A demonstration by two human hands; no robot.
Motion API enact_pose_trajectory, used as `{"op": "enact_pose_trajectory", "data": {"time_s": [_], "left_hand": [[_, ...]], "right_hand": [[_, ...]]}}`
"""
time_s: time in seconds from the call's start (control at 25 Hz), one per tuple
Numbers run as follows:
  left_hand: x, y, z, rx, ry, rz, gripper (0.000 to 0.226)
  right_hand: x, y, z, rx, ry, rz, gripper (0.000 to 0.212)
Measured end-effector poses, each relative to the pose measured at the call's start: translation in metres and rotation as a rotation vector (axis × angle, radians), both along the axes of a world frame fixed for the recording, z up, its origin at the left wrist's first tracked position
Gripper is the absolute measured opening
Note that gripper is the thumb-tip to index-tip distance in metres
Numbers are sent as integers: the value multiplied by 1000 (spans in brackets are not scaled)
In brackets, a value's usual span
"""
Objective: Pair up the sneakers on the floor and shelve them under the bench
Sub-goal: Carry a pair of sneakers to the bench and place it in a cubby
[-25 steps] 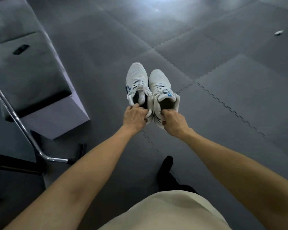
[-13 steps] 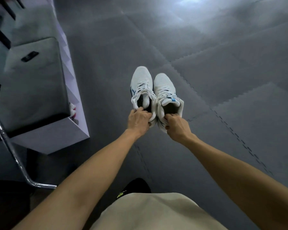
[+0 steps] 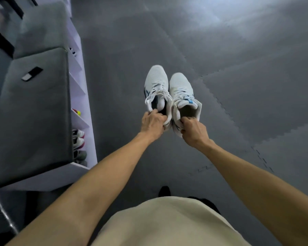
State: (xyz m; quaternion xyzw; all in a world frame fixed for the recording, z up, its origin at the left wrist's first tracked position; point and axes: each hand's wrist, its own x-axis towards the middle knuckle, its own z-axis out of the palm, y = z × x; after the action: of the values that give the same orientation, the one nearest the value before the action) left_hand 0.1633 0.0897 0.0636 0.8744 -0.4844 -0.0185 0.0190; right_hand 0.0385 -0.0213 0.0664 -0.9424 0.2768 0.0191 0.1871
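White sneakers (image 3: 169,91), paired, centre frame above the floor: left hand (image 3: 152,124) and right hand (image 3: 194,130) each grip one heel; shelving pending, bench (image 3: 34,110) at left already holding other shoes (image 3: 78,139).

White sneakers (image 3: 169,91) side by side, heels in left hand (image 3: 152,124) and right hand (image 3: 194,130) (bench (image 3: 34,110) leftward).

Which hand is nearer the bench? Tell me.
Left. The left hand, gripping the left sneaker, is on the side toward the bench; the right hand, gripping the right sneaker, is farther out.
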Motion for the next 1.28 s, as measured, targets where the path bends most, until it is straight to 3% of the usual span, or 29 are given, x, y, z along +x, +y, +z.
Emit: {"op": "enact_pose_trajectory", "data": {"time_s": [0.68,1.28], "left_hand": [[330,-329,10,-7,47,88,17],[682,-532,7,-16,58,101,18]], "right_hand": [[338,-341,13,-35,-3,61,18],[693,-545,10,-26,3,96,13]]}}
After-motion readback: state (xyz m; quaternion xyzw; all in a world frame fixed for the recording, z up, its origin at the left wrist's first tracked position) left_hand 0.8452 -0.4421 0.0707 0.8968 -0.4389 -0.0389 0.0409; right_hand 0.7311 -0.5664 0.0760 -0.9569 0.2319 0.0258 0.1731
